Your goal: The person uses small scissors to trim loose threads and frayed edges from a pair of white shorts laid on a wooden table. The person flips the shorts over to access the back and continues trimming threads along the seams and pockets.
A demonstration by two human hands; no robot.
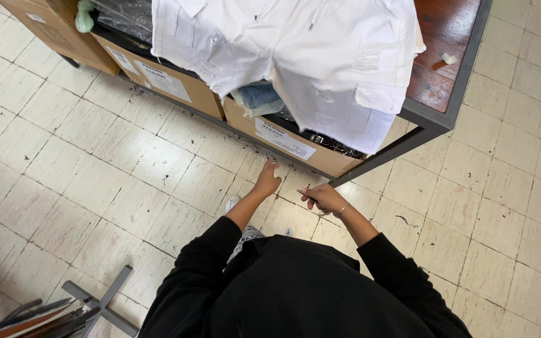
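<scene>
At far left, cardboard boxes [158, 78] are sitting in a row under the table [455, 94], running rightward along the tiled floor [82, 163]. Over the table's edge a pair of white shorts [308, 56] is hanging, with folded denim [259, 97] peeking from a box beneath it. Below, the left hand [268, 180] is stretching forward with its fingers spread loosely and holding nothing, its fingertips pointing up toward the box front and the shorts' hanging leg. Just beside it, to the right, the right hand [324, 198] is closing around a small pair of snips [303, 193], whose thin dark tip is pointing left toward the left hand. The shorts are lying ahead of and above both hands, their leg hems facing the person; the left hand is reaching nearer to them, well apart from the cloth.
</scene>
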